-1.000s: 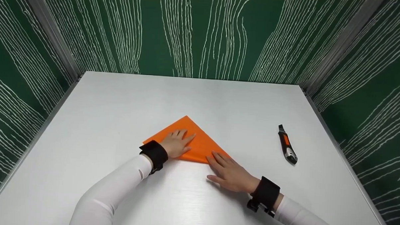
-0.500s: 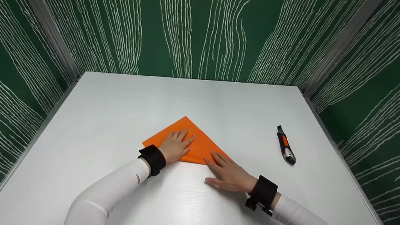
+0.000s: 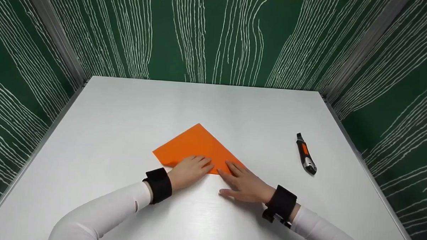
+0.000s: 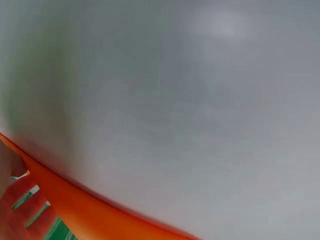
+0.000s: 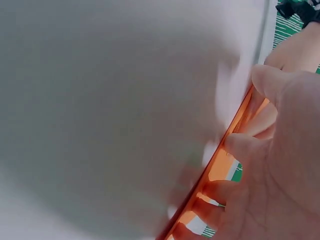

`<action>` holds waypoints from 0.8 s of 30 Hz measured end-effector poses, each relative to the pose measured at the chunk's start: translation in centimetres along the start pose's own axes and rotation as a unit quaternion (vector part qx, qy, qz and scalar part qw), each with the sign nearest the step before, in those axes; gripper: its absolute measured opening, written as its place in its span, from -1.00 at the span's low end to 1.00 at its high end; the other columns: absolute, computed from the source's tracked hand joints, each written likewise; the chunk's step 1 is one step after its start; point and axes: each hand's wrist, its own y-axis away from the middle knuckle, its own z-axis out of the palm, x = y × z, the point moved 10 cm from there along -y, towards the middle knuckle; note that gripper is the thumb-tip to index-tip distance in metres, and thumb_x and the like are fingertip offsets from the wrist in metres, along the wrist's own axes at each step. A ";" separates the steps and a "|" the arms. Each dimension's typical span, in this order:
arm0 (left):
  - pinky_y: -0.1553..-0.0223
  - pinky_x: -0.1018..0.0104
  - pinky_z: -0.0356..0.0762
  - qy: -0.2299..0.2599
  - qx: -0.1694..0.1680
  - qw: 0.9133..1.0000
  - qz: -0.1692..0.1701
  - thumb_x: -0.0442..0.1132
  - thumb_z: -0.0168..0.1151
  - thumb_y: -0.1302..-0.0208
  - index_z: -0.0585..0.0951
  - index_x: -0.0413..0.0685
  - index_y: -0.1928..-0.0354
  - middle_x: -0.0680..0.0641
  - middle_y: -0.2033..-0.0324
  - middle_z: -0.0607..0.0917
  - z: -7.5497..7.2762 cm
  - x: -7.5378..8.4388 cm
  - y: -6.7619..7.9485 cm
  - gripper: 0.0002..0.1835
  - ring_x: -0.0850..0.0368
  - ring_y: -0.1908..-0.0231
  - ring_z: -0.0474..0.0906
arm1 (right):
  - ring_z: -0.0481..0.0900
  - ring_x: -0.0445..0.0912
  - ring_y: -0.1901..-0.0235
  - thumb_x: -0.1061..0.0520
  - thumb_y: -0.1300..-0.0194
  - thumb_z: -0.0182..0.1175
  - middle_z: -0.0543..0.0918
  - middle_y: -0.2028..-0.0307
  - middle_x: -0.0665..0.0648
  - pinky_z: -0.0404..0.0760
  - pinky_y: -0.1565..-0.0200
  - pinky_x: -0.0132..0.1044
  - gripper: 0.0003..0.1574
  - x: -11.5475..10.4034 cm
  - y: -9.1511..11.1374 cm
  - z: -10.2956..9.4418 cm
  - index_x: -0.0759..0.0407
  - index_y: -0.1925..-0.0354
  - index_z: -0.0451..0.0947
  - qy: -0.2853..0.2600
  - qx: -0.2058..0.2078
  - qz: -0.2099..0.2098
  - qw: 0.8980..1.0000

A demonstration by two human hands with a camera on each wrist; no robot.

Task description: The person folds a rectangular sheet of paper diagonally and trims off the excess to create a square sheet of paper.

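A folded sheet of orange paper [image 3: 198, 140] lies as a flat triangle on the white table, its top corner pointing away from me. My left hand [image 3: 190, 170] rests on its near folded edge with the fingers extended to the right. Near the left corner, that edge lifts a little off the table. My right hand [image 3: 248, 185] holds the right corner down with straight fingers spread, thumb resting on the table. Seen low from the left wrist, the paper [image 4: 85, 202] is an orange band. In the right wrist view, fingers of the right hand [image 5: 275, 165] touch the paper [image 5: 220, 167].
A utility knife [image 3: 306, 154] with black, orange and silver parts lies to the right of the paper. The white table [image 3: 128, 106] ends at green walls [image 3: 166, 36] with pale wavy lines, behind and on both sides.
My left hand has slid from the middle of the paper down towards me to its near edge, and the left forearm has dropped lower. The right hand stays in place.
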 end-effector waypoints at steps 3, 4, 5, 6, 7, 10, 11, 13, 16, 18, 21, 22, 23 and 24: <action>-0.24 0.24 0.62 0.005 0.025 1.000 0.016 -0.27 0.23 -0.44 0.49 0.10 -0.43 -0.01 -0.30 0.62 -0.8 1.0 0.7 -0.46 0.04 -0.24 0.59 | -0.05 0.31 -0.63 -0.39 -0.51 0.00 -0.02 -0.63 0.37 0.09 -0.55 0.31 -0.06 0.0 0.0 -0.1 0.02 -0.61 0.11 0.004 0.001 -0.002 1.000; -0.20 0.26 0.65 0.003 0.031 0.999 0.017 -0.28 0.25 -0.42 0.49 0.11 -0.44 0.00 -0.28 0.63 -0.9 1.2 0.9 -0.44 0.05 -0.21 0.60 | -0.04 0.31 -0.63 -0.39 -0.51 0.00 -0.02 -0.63 0.37 0.10 -0.55 0.31 -0.07 0.0 0.0 -0.2 0.02 -0.61 0.11 0.005 0.002 -0.002 1.000; -0.15 0.28 0.67 0.001 0.033 0.999 0.018 -0.29 0.26 -0.41 0.48 0.12 -0.44 0.01 -0.26 0.64 -1.0 1.4 1.0 -0.43 0.05 -0.17 0.61 | -0.03 0.32 -0.63 -0.38 -0.51 0.00 -0.01 -0.63 0.38 0.11 -0.54 0.32 -0.07 0.0 0.0 -0.2 0.03 -0.61 0.12 0.006 0.004 -0.003 1.000; -0.11 0.30 0.68 -0.001 0.032 0.999 0.018 -0.29 0.27 -0.41 0.47 0.12 -0.45 0.01 -0.25 0.64 -1.1 1.6 1.1 -0.42 0.06 -0.14 0.61 | -0.03 0.32 -0.62 -0.38 -0.52 0.00 -0.01 -0.62 0.38 0.11 -0.54 0.33 -0.07 0.0 0.0 -0.2 0.03 -0.60 0.13 0.007 0.005 -0.004 1.000; -0.07 0.31 0.69 -0.005 0.030 0.999 0.016 -0.28 0.26 -0.42 0.46 0.12 -0.46 0.02 -0.24 0.64 -1.1 1.7 1.2 -0.42 0.06 -0.12 0.62 | -0.02 0.33 -0.62 -0.38 -0.52 0.00 -0.01 -0.62 0.39 0.12 -0.54 0.34 -0.08 0.0 0.1 -0.2 0.03 -0.60 0.14 0.005 0.007 -0.004 1.000; 0.05 0.34 0.72 -0.014 0.030 0.999 0.009 -0.25 0.22 -0.46 0.49 0.09 -0.43 0.02 -0.19 0.66 -1.2 2.0 1.2 -0.48 0.08 -0.03 0.64 | 0.00 0.34 -0.61 -0.37 -0.52 0.01 0.01 -0.62 0.40 0.13 -0.52 0.35 -0.11 0.1 0.1 -0.2 -0.01 -0.59 0.16 0.000 0.011 -0.003 1.000; 0.08 0.34 0.72 -0.017 0.030 0.999 0.006 -0.23 0.20 -0.48 0.50 0.08 -0.43 0.01 -0.18 0.67 -1.3 2.0 1.2 -0.50 0.08 -0.01 0.65 | 0.00 0.35 -0.61 -0.37 -0.52 0.00 0.02 -0.61 0.41 0.13 -0.52 0.36 -0.12 0.1 0.1 -0.2 -0.03 -0.59 0.17 -0.002 0.012 -0.003 1.000; 0.10 0.34 0.73 -0.019 0.031 0.999 0.002 -0.21 0.17 -0.49 0.52 0.07 -0.40 0.02 -0.17 0.68 -1.3 2.1 1.2 -0.53 0.09 0.01 0.66 | 0.00 0.35 -0.61 -0.37 -0.52 0.00 0.02 -0.61 0.41 0.15 -0.51 0.36 -0.14 0.1 0.1 -0.2 -0.07 -0.59 0.18 -0.006 0.012 -0.003 1.000; 0.12 0.35 0.73 -0.025 0.031 0.999 -0.003 -0.19 0.17 -0.49 0.55 0.08 -0.38 0.03 -0.16 0.68 -1.2 2.1 1.3 -0.55 0.11 0.02 0.66 | -0.03 0.35 -0.62 -0.39 -0.52 -0.01 -0.01 -0.62 0.39 0.17 -0.51 0.36 -0.15 0.2 0.0 -0.1 -0.14 -0.59 0.16 -0.007 0.005 0.002 1.000; 0.12 0.36 0.72 -0.026 0.034 0.999 -0.005 -0.19 0.18 -0.48 0.58 0.07 -0.35 0.04 -0.15 0.69 -1.1 2.0 1.5 -0.57 0.12 0.03 0.65 | -0.05 0.34 -0.62 -0.40 -0.51 -0.01 -0.02 -0.63 0.37 0.21 -0.49 0.36 -0.15 0.2 0.0 0.0 -0.18 -0.60 0.14 -0.008 -0.001 0.006 1.000; 0.15 0.37 0.73 -0.025 0.051 0.998 -0.010 -0.21 0.20 -0.47 0.65 0.05 -0.25 0.04 -0.07 0.72 -1.4 1.7 1.9 -0.64 0.13 0.08 0.65 | -0.05 0.33 -0.63 -0.39 -0.51 0.00 -0.03 -0.64 0.34 0.24 -0.48 0.34 -0.15 0.3 -0.1 0.0 -0.18 -0.60 0.13 -0.007 -0.006 0.009 1.000; 0.16 0.38 0.73 -0.022 0.059 0.998 -0.012 -0.22 0.20 -0.47 0.68 0.04 -0.21 0.04 -0.04 0.73 -1.6 1.6 2.1 -0.66 0.13 0.10 0.66 | -0.05 0.33 -0.63 -0.39 -0.51 0.00 -0.03 -0.64 0.34 0.26 -0.48 0.33 -0.15 0.3 0.0 0.0 -0.17 -0.60 0.14 -0.006 -0.006 0.008 1.000; 0.17 0.37 0.73 -0.020 0.066 0.998 -0.014 -0.23 0.20 -0.46 0.70 0.03 -0.18 0.03 -0.01 0.73 -1.7 1.4 2.3 -0.69 0.13 0.12 0.66 | -0.04 0.32 -0.63 -0.38 -0.51 0.01 -0.02 -0.64 0.34 0.27 -0.47 0.33 -0.15 0.3 0.0 0.0 -0.16 -0.60 0.15 -0.006 -0.005 0.008 1.000; 0.18 0.37 0.73 -0.017 0.073 0.997 -0.015 -0.23 0.22 -0.46 0.72 0.01 -0.14 0.03 0.02 0.74 -1.8 1.3 2.5 -0.71 0.12 0.14 0.66 | -0.03 0.32 -0.63 -0.37 -0.51 0.02 -0.02 -0.64 0.34 0.27 -0.48 0.32 -0.15 0.3 0.0 -0.1 -0.16 -0.60 0.15 -0.005 -0.005 0.009 1.000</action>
